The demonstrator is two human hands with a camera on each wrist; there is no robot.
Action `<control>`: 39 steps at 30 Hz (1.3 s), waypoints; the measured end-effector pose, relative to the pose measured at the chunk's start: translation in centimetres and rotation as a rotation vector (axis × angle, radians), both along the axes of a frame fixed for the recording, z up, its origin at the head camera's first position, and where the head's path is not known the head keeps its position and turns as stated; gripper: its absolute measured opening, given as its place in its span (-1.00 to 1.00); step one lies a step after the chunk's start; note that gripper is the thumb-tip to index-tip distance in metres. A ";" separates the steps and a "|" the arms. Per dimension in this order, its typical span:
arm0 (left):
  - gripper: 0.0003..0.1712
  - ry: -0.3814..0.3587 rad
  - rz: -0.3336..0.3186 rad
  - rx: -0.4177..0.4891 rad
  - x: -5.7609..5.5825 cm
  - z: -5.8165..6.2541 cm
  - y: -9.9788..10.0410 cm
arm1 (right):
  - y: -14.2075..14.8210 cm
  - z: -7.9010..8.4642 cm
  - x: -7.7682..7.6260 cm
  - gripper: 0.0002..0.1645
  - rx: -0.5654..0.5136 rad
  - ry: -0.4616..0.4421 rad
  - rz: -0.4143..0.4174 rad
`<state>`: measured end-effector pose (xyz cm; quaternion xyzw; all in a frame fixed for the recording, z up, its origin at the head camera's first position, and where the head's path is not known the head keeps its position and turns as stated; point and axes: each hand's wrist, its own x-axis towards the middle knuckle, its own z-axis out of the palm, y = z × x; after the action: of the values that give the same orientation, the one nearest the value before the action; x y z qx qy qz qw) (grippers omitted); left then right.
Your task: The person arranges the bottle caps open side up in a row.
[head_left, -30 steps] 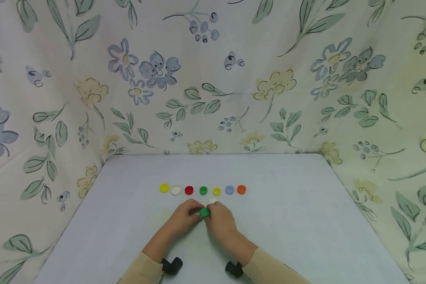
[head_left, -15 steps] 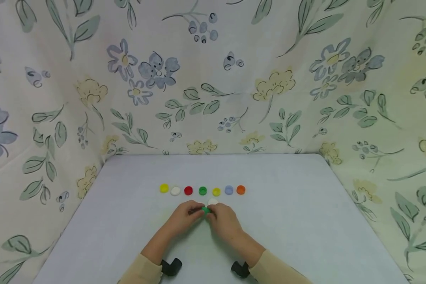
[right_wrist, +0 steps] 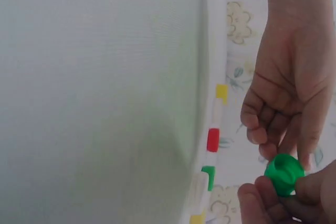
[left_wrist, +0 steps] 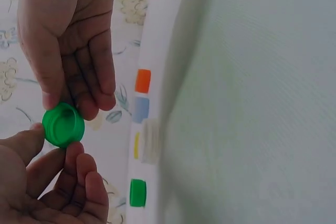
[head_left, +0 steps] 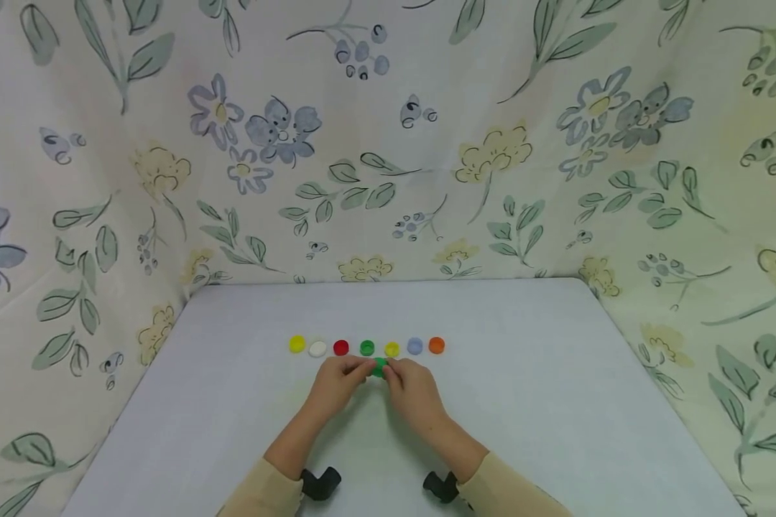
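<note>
Between my two hands is a green bottle cap (head_left: 379,367), raised over the table. My left hand (head_left: 335,385) pinches its left edge with thumb and fingertips. From the other side my right hand (head_left: 417,393) pinches it the same way. Both wrist views show the cap's hollow underside turned toward the cameras. A white cap (left_wrist: 151,140) stands on the table just below the hands, closer to me than the row; in the head view the hands and green cap hide it.
Behind the hands runs a row of caps: yellow (head_left: 297,344), white (head_left: 317,348), red (head_left: 340,347), green (head_left: 367,348), yellow (head_left: 391,349), pale blue (head_left: 414,346) and orange (head_left: 436,345). They lie on a white table (head_left: 524,402). Floral cloth (head_left: 362,208) hangs around it.
Both hands have moved away from me, toward the row, carrying the green cap. It has tipped from showing its face to standing on edge. The white cap has become hidden in the head view.
</note>
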<state>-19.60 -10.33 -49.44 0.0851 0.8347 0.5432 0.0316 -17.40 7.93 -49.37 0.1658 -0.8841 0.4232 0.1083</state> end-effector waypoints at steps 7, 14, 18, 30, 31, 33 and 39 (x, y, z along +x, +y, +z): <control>-0.68 0.056 0.020 -0.011 -1.0 0.7 2.2 | 1.3 0.4 -0.4 -0.74 -0.087 -0.016 -0.087; -0.73 0.093 0.007 -0.029 -1.2 0.8 4.6 | 3.1 0.5 -1.2 -0.67 -0.131 -0.117 -0.172; -0.76 0.120 -0.013 -0.026 -1.3 0.4 6.3 | 4.5 0.5 -1.5 -0.65 -0.159 -0.144 -0.214; -0.76 0.056 0.043 0.022 -1.5 -0.5 11.4 | 8.1 -0.3 -2.3 -0.63 -0.173 -0.221 -0.336; -0.76 0.048 0.041 0.032 -1.5 -0.5 11.8 | 8.4 -0.5 -2.4 -0.63 -0.165 -0.216 -0.345; -0.76 0.025 0.042 0.046 -1.6 -0.7 12.6 | 9.0 -0.7 -2.4 -0.63 -0.150 -0.208 -0.363; -0.79 -0.045 0.052 0.101 -2.2 -1.4 14.7 | 10.8 -1.0 -2.6 -0.70 -0.116 -0.198 -0.406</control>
<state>-21.75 4.41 -50.85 0.0524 0.8071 0.5872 0.0320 -19.96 18.77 -50.34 -0.0644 -0.8800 0.4569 0.1131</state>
